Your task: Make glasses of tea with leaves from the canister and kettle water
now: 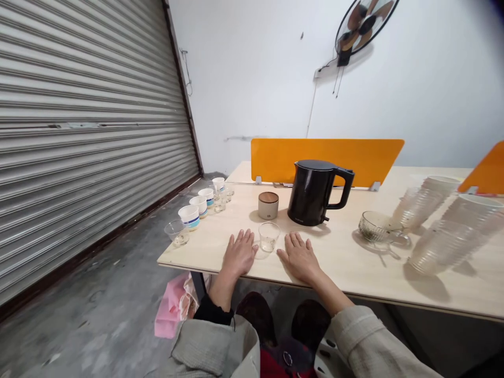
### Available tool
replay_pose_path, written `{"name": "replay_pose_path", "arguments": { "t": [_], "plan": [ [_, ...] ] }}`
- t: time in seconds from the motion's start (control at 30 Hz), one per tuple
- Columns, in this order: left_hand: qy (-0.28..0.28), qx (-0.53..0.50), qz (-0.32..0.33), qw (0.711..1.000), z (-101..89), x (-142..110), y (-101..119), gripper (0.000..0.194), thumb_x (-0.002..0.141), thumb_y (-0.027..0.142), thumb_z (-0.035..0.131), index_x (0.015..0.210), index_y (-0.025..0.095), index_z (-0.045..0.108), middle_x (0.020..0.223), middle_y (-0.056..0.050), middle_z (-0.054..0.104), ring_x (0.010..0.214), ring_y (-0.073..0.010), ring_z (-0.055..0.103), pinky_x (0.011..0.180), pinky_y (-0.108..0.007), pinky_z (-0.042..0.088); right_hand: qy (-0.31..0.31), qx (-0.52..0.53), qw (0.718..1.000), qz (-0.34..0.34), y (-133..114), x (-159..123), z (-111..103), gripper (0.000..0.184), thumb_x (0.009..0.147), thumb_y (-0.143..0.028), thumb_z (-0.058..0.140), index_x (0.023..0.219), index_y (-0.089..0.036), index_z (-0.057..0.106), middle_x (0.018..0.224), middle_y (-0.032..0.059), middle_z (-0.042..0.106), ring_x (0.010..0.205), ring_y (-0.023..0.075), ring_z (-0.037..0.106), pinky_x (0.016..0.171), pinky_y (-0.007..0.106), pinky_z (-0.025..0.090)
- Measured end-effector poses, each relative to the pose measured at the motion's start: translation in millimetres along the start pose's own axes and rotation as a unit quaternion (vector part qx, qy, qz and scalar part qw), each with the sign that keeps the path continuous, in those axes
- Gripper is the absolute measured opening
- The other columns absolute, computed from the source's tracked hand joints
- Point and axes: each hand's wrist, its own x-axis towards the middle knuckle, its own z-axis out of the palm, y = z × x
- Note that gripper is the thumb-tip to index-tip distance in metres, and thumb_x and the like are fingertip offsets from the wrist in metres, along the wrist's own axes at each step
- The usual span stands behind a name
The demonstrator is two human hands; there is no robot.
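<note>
My left hand (pixel 240 253) lies flat on the tabletop near its front edge, fingers stretched out and holding nothing. Flat on the wood too, my right hand (pixel 298 255) has its fingers extended. Between them stands a clear plastic cup (pixel 269 237) with a little something at its bottom; my left fingertips are close beside it. Behind the cup is a grey canister (pixel 268 206) with a wooden lid. A black electric kettle (pixel 311 194), handle to the right, stands beyond my right hand.
Along the left edge runs a row of paper cups (pixel 189 216) and clear cups (pixel 177 232). At right are a glass cup (pixel 374 227) with dark bits inside and stacks of plastic cups (pixel 441 247). An orange divider (pixel 271 157) stands behind; a pink bag (pixel 172 307) lies below.
</note>
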Motion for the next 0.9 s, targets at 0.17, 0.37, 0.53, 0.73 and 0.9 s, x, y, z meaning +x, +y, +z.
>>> {"name": "replay_pose_path", "arguments": {
  "t": [0.17,0.37,0.53,0.73,0.9],
  "plan": [
    [0.001,-0.001,0.001,1.000,0.7,0.1,-0.4,0.060,0.105,0.045,0.020,0.158,0.020,0.032,0.168,-0.004,0.024,0.157,-0.0261,0.017,0.127,-0.053,0.016,-0.003,-0.005,1.000,0.003,-1.0,-0.3,-1.3,0.074,0.102,-0.053,0.027,0.159,-0.005,0.029,0.168,0.0176,0.019,0.156,0.0319,0.011,0.123,0.057,0.008],
    [0.000,-0.001,-0.001,1.000,1.9,-0.2,-0.1,0.060,0.105,0.044,0.020,0.158,0.019,0.032,0.168,-0.004,0.024,0.157,-0.0268,0.018,0.127,-0.054,0.016,0.001,0.009,1.000,-0.002,-0.6,-2.8,-1.5,0.075,0.102,-0.053,0.027,0.159,-0.005,0.029,0.168,0.0183,0.019,0.156,0.0324,0.010,0.123,0.057,0.007],
    [-0.001,0.002,0.003,1.000,1.3,-1.3,-0.3,0.060,0.105,0.044,0.020,0.158,0.020,0.032,0.168,-0.004,0.025,0.157,-0.0267,0.018,0.127,-0.053,0.017,0.004,0.012,1.000,-0.004,-0.5,-3.5,-0.9,0.075,0.102,-0.053,0.026,0.159,-0.004,0.029,0.168,0.0185,0.020,0.156,0.0326,0.012,0.123,0.057,0.007],
    [-0.001,0.006,0.000,1.000,2.3,-0.5,-0.2,0.060,0.104,0.044,0.021,0.158,0.020,0.033,0.167,-0.005,0.025,0.156,-0.0269,0.018,0.126,-0.054,0.017,0.006,0.019,1.000,-0.007,-0.1,-2.8,0.0,0.076,0.102,-0.054,0.027,0.159,-0.004,0.029,0.168,0.0191,0.020,0.156,0.0330,0.011,0.123,0.058,0.006],
    [0.001,0.007,0.001,1.000,4.3,-0.4,-0.9,0.060,0.105,0.044,0.020,0.158,0.021,0.033,0.167,-0.004,0.025,0.156,-0.0272,0.018,0.126,-0.054,0.017,0.006,0.025,1.000,-0.005,0.3,-3.8,0.0,0.076,0.101,-0.054,0.027,0.159,-0.004,0.030,0.168,0.0190,0.020,0.156,0.0332,0.011,0.123,0.057,0.006]
  ]
}}
